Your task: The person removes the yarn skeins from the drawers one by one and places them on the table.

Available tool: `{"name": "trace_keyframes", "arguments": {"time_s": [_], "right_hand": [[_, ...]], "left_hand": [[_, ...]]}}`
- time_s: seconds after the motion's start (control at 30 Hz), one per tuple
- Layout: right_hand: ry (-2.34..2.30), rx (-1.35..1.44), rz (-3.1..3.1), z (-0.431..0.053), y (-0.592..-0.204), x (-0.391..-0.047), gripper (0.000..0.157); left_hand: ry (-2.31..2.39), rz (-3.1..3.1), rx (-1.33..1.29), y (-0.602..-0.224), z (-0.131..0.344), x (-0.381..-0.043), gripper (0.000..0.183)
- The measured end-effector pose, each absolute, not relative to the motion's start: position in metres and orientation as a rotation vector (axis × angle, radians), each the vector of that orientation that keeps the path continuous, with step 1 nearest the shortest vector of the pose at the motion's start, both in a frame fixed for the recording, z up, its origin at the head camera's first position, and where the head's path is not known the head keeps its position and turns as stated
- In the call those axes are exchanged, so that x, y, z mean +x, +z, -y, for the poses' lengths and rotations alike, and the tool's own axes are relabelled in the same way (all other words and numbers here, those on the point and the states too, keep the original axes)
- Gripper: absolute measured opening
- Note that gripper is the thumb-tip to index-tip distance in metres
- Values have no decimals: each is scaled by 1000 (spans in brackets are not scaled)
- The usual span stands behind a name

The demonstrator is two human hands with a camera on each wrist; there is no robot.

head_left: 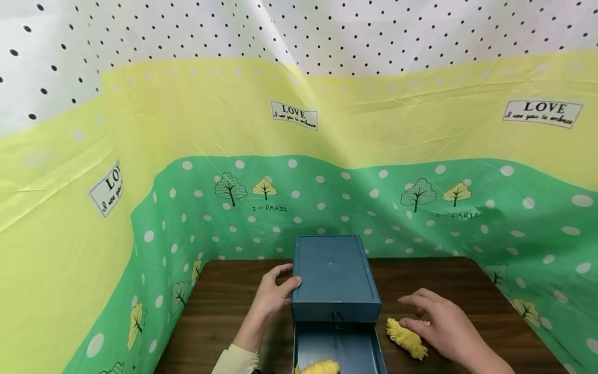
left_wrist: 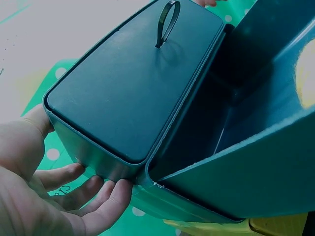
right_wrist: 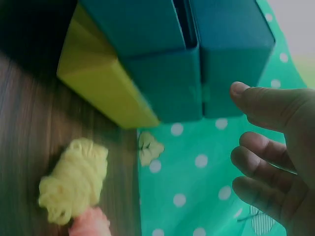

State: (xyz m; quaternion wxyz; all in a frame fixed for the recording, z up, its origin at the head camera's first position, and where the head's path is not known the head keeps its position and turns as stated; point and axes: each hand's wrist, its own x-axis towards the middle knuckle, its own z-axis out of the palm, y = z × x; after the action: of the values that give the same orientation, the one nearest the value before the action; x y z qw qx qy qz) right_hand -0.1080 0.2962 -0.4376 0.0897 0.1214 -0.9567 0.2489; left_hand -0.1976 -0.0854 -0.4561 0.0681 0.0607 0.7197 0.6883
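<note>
My left hand [head_left: 273, 291] rests against the left side of a blue drawer box [head_left: 333, 270], thumb at the top edge and fingertips touching the side wall. A black loop pull [left_wrist: 168, 23] hangs on the closed upper drawer's front. Below it, a pulled-out drawer [head_left: 343, 343] contains a yellow yarn bundle [head_left: 320, 368], partly cut off by the frame. My right hand [head_left: 441, 324] hovers right of the box, fingers loosely bent and holding nothing. Close by on the table lies another yellow yarn bundle [head_left: 405, 338], with a pink bundle [right_wrist: 91, 223] beside it.
Under the blue units is a yellow section [right_wrist: 101, 81]. Everything stands on a dark wooden table [head_left: 224, 296]. A green, yellow and white printed curtain [head_left: 299, 202] surrounds the table at the back and sides.
</note>
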Motion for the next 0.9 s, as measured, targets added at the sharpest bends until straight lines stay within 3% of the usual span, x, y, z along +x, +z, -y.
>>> {"name": "trace_keyframes", "arguments": {"time_s": [0.53,0.9], "right_hand": [[874,518,2778,-252,-431,-95,15],[946,563,2820,-234,-431,-94,30]], "left_hand": [[2066,-2145,181,-454,84,-198,62],[2061,-2146,170,-456,85,-201,61]]}}
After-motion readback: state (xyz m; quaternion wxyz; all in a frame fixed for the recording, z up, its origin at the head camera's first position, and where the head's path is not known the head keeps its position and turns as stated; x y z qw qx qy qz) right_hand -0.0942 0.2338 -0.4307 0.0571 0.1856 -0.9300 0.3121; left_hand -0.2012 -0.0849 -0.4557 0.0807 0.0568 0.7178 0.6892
